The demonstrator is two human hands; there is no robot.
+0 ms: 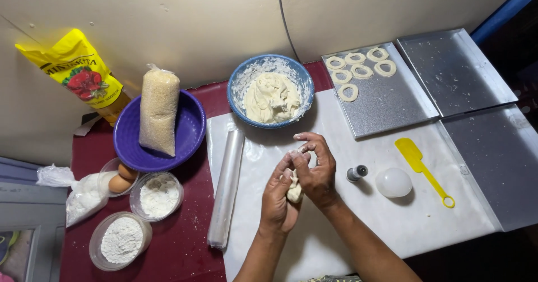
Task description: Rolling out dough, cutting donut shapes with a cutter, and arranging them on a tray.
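A: Quick pass, left to right, everything placed against the blue ceramic bowl of pale dough (270,91). Far left of it?

B: Yellow plastic pouch (75,72) leaning on the wall, then a purple plastic bowl (188,133) holding a clear bag of pale grains (158,111). Below-left of the blue bowl: brown eggs in a small clear cup (119,179) and two clear round tubs of white powder (159,197).

A: Your hands?

B: Straight below the blue bowl, over the white plastic sheet (358,215). My left hand (278,199) is cupped under a small lump of cream dough (293,192), fingers curled about halfway. My right hand (316,170) is closed over the top of it, fingers bent, pressing it into the left palm. The lump is squeezed between both.

A: How to do it well?

B: My guess: light, even pressure, keep rolling so it doesn't crack or stick.

A: Right of the bowl?

B: Long clear-wrapped rolling pin (226,187) is actually just below-left. To the right: silver metal tray with six dough rings (386,111), more bare trays beyond, and below them a small metal cutter (356,173), a white round cap (393,182), a yellow plastic spatula (421,169).
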